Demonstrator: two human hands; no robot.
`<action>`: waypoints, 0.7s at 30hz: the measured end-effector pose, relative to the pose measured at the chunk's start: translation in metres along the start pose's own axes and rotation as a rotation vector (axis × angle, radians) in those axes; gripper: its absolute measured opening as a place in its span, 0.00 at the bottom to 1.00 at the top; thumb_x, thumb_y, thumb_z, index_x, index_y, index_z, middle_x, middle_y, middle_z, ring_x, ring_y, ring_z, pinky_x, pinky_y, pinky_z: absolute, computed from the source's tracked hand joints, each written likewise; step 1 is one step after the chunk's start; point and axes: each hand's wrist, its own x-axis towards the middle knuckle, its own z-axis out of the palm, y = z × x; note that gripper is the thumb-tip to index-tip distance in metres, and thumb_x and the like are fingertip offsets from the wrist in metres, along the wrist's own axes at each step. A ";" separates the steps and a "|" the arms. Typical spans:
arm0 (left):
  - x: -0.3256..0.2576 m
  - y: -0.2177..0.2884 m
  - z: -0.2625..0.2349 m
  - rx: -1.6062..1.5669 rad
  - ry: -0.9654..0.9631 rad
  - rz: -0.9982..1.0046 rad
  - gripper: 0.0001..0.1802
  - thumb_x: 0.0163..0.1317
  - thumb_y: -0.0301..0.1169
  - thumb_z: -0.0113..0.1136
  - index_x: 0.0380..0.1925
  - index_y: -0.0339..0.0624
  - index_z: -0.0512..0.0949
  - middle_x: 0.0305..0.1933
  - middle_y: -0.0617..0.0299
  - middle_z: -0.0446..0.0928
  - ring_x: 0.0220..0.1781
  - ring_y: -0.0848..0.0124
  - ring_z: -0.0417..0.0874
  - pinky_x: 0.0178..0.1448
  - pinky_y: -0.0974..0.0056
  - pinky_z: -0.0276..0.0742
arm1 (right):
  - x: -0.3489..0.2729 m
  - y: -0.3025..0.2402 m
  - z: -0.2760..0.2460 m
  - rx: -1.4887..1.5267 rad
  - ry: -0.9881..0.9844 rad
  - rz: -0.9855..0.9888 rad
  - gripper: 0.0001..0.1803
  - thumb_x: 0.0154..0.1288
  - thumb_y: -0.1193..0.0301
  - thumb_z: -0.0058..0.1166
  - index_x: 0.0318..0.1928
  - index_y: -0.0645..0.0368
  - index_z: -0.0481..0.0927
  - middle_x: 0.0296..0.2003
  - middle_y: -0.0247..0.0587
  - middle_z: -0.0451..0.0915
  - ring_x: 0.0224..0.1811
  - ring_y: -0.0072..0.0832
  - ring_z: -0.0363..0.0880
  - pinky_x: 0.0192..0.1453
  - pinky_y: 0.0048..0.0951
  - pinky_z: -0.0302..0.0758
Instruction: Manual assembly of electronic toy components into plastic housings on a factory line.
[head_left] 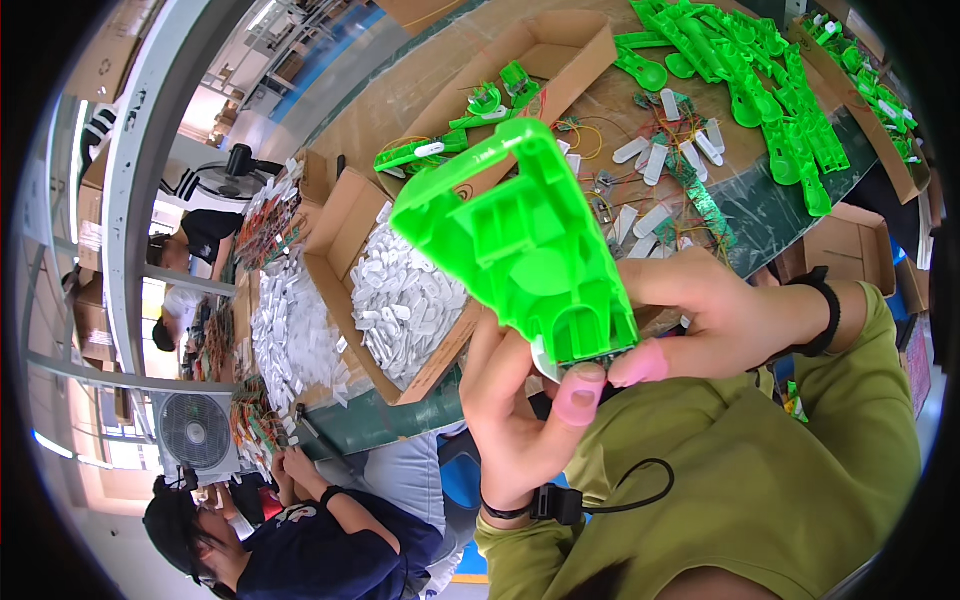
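Note:
A bright green plastic housing (545,240) is held up in front of me, its ribbed hollow inside showing. My left hand (515,410) grips its lower left edge, with the thumb at the narrow bottom end. From the other side, my right hand (700,310) holds the lower right edge, its thumb pressing close to the left one. Both thumbs wear pink coverings. Between them, at the housing's bottom end, a small dark part shows, mostly hidden. A white piece (545,358) sticks out beside the left thumb.
Left of the housing stands a cardboard box (440,375) of white plastic pieces, with more heaped beyond. Behind lies a long cardboard tray (570,90). Circuit boards with wires (705,205) and many green housings (770,90) lie at right. A co-worker (320,540) sits at left.

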 end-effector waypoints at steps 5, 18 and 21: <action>-0.003 0.001 0.004 -0.164 0.040 -0.187 0.16 0.48 0.29 0.55 0.35 0.30 0.72 0.41 0.52 0.67 0.41 0.65 0.69 0.45 0.65 0.64 | -0.001 -0.005 -0.002 -0.026 -0.048 0.043 0.25 0.59 0.64 0.46 0.53 0.65 0.61 0.42 0.48 0.72 0.40 0.38 0.75 0.42 0.32 0.71; 0.000 0.000 0.010 -0.071 0.024 -0.147 0.16 0.49 0.31 0.55 0.36 0.32 0.71 0.39 0.54 0.70 0.40 0.66 0.70 0.45 0.64 0.65 | -0.007 0.000 0.005 -0.239 0.109 -0.151 0.25 0.55 0.72 0.45 0.54 0.64 0.58 0.35 0.48 0.72 0.22 0.38 0.73 0.23 0.33 0.70; 0.000 -0.005 0.009 -0.026 0.026 -0.093 0.16 0.49 0.30 0.55 0.37 0.31 0.70 0.39 0.55 0.70 0.40 0.67 0.69 0.44 0.65 0.65 | -0.006 0.000 0.005 -0.203 0.124 -0.150 0.25 0.55 0.72 0.45 0.54 0.65 0.58 0.35 0.48 0.72 0.22 0.39 0.73 0.23 0.33 0.70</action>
